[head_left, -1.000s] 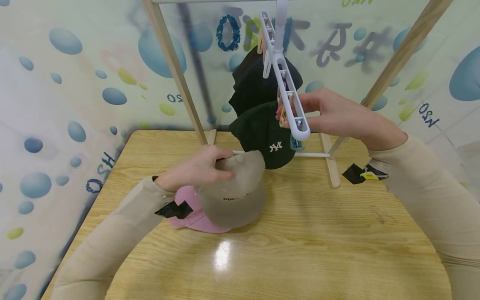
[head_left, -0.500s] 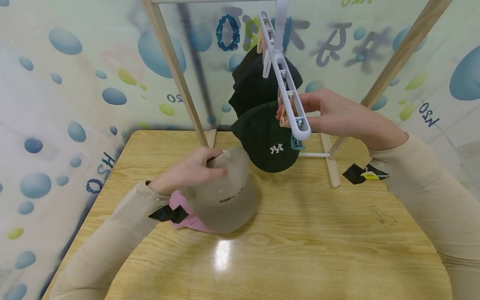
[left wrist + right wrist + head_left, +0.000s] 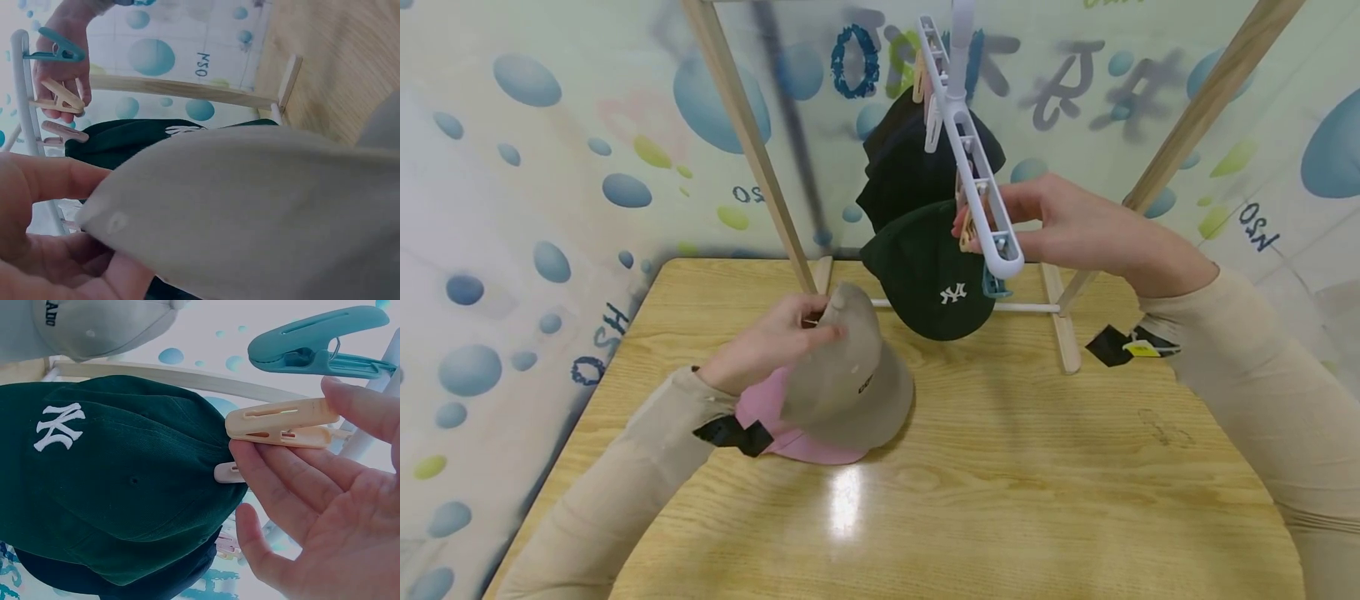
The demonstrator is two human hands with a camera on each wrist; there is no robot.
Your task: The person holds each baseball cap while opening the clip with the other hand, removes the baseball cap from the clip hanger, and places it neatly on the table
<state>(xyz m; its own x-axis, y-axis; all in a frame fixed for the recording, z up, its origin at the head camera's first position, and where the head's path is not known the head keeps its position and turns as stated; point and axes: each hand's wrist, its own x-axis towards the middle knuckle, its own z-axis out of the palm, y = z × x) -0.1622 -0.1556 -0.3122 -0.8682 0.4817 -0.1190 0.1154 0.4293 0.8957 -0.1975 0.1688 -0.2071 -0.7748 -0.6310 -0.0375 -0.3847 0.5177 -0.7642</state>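
Observation:
My left hand (image 3: 766,346) pinches the beige cap (image 3: 850,392) near the top of its crown, thumb in front and fingers behind. The cap hangs tilted, brim down. On the white clip hanger (image 3: 981,187), my right hand (image 3: 1086,229) holds a peach clothespin (image 3: 281,419), its thumb at the handle end and fingers under it. Close beside that clothespin, a pale pink clothespin (image 3: 229,473) grips the dark green cap (image 3: 917,267) with a white emblem. At the near end of the hanger, a teal clothespin (image 3: 319,347) holds nothing.
Behind the green cap hang black caps (image 3: 910,158). A pink cap (image 3: 765,408) lies on the wooden table (image 3: 1000,500), partly covered by the beige cap. Wooden rack legs (image 3: 748,142) stand on both sides, joined low down by a white bar (image 3: 1026,307).
My left hand has moved left with the beige cap, which has turned and now stands more side-on. The right hand has stayed at the peach clothespin; the green cap swayed slightly.

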